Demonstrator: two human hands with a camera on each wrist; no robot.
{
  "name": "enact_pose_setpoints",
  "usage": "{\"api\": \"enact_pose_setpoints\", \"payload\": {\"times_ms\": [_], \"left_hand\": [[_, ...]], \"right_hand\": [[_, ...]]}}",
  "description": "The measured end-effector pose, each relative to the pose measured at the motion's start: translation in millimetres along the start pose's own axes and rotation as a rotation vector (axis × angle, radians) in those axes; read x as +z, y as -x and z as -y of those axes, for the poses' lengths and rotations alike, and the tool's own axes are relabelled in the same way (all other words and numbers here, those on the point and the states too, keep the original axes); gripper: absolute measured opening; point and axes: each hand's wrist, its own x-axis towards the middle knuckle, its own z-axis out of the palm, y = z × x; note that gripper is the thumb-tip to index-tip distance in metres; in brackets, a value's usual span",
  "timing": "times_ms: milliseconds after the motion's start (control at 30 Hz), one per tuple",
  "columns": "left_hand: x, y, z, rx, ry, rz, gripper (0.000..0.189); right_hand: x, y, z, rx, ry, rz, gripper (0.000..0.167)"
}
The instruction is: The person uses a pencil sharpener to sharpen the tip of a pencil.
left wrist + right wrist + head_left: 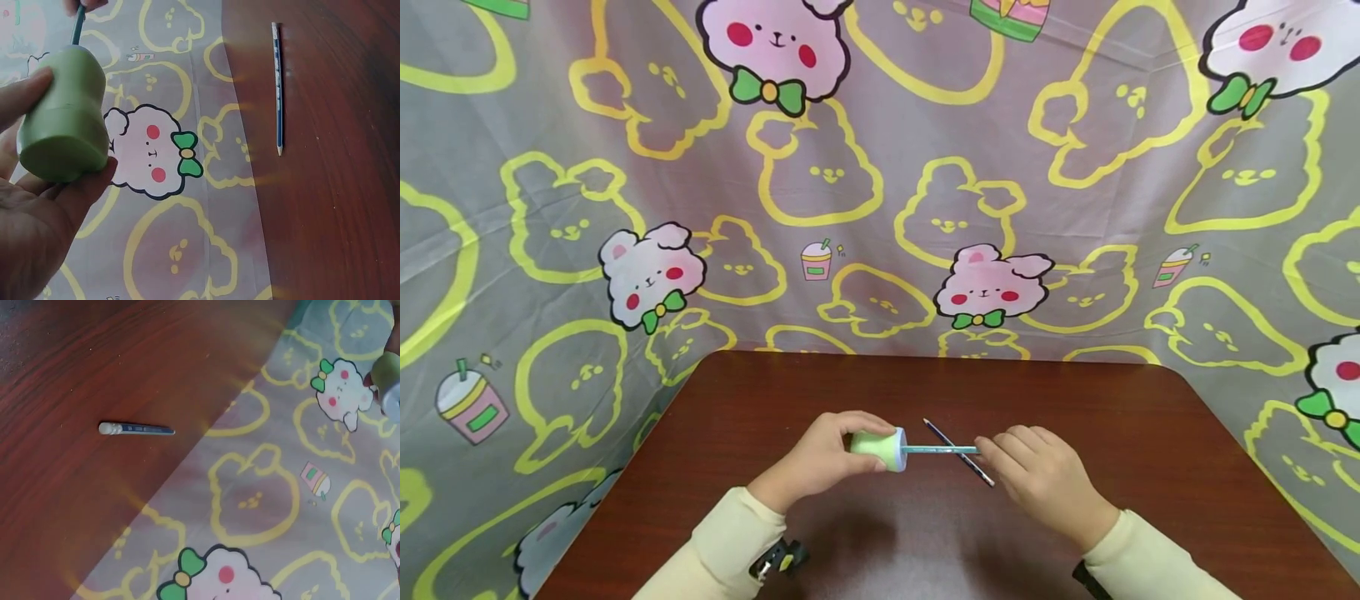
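Observation:
In the head view my left hand grips a rounded green pencil sharpener with a pale blue end facing right. From that end a light blue pencil sticks out, held level above the table. My right hand pinches the pencil's other end with curled fingers. In the left wrist view, thumb and fingers wrap the green sharpener, and the pencil runs up to the right hand's fingertips. The pencil's point is hidden inside the sharpener. The right wrist view catches only part of the sharpener at its edge.
A dark blue patterned pencil lies slantwise on the brown wooden table, behind and below the held pencil in the head view. A grey cloth printed with yellow outlines and white cartoon animals hangs around the table's back and sides.

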Motion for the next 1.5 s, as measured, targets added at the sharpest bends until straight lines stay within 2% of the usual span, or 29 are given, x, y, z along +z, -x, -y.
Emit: {"api": "enact_pose_setpoints", "payload": {"times_ms": [100,167,233,300,367,433,500,533,600,667,767,833,900,967,1033,1100,1200,1300,1400,1500], "left_hand": [[-0.6,0.1,-1.3,0.004,0.010,0.018,0.035],[-0.4,0.0,-2.4,0.027,-0.001,0.019,0.035],[0.6,-0.5,-3.3,0.060,-0.021,0.013,0.034],[2.3,-0.9,-3.5,0.097,-0.048,0.005,0.034],[4.2,-1.1,-3.3,0.130,-0.080,-0.004,0.034],[5.9,-0.5,-2.9,0.156,-0.125,-0.009,0.034],[7.0,0.5,-3.0,0.174,-0.164,-0.009,0.034],[7.2,1.2,-3.1,0.181,-0.181,-0.006,0.034],[7.6,2.3,-3.0,0.194,-0.211,0.006,0.034],[8.2,2.7,-2.5,0.195,-0.225,0.016,0.034],[9.6,2.4,-2.6,0.179,-0.227,0.018,0.033],[10.3,2.1,-2.1,0.163,-0.211,0.008,0.033],[10.4,2.2,-0.8,0.147,-0.182,-0.007,0.034],[9.8,2.6,1.8,0.135,-0.148,-0.019,0.034],[8.7,2.9,4.1,0.127,-0.118,-0.029,0.035],[7.6,2.6,5.7,0.112,-0.087,-0.032,0.035],[6.1,1.9,6.0,0.090,-0.046,-0.024,0.035],[4.4,1.7,4.8,0.065,-0.017,-0.005,0.034],[2.4,2.1,2.8,0.055,-0.014,0.015,0.034],[0.6,3.0,1.5,0.050,-0.022,0.028,0.034]], "right_hand": [[2.4,-0.6,2.8,0.017,-0.024,-0.007,0.028],[2.2,0.8,4.9,0.084,-0.062,0.034,0.032],[0.6,2.8,6.6,0.178,-0.129,0.109,0.030],[-2.5,3.4,7.5,0.324,-0.229,0.233,0.021],[-6.5,1.6,6.3,0.526,-0.419,0.408,0.013],[-9.8,-2.3,3.2,0.775,-0.676,0.592,0.008],[-11.9,-6.8,-1.5,1.042,-0.923,0.730,0.013],[-12.5,-8.6,-3.9,1.158,-1.030,0.779,0.016],[-12.6,-10.5,-7.8,1.302,-1.178,0.825,0.020],[-12.1,-10.4,-9.8,1.343,-1.228,0.835,0.020],[-10.4,-9.2,-8.9,1.258,-1.126,0.856,0.021],[-9.6,-9.1,-5.4,1.170,-0.962,0.861,0.023],[-9.0,-7.3,-0.5,1.039,-0.748,0.826,0.029],[-9.0,-2.9,3.8,0.872,-0.529,0.731,0.039],[-7.7,4.3,5.6,0.674,-0.324,0.573,0.041],[-5.8,10.7,4.9,0.471,-0.162,0.412,0.041],[-2.1,13.0,2.2,0.207,-0.044,0.202,0.037],[0.5,8.1,1.9,0.035,0.004,0.056,0.029],[1.4,2.1,3.9,-0.038,0.015,-0.022,0.028],[1.2,0.1,7.5,-0.025,-0.007,-0.021,0.031]]}}
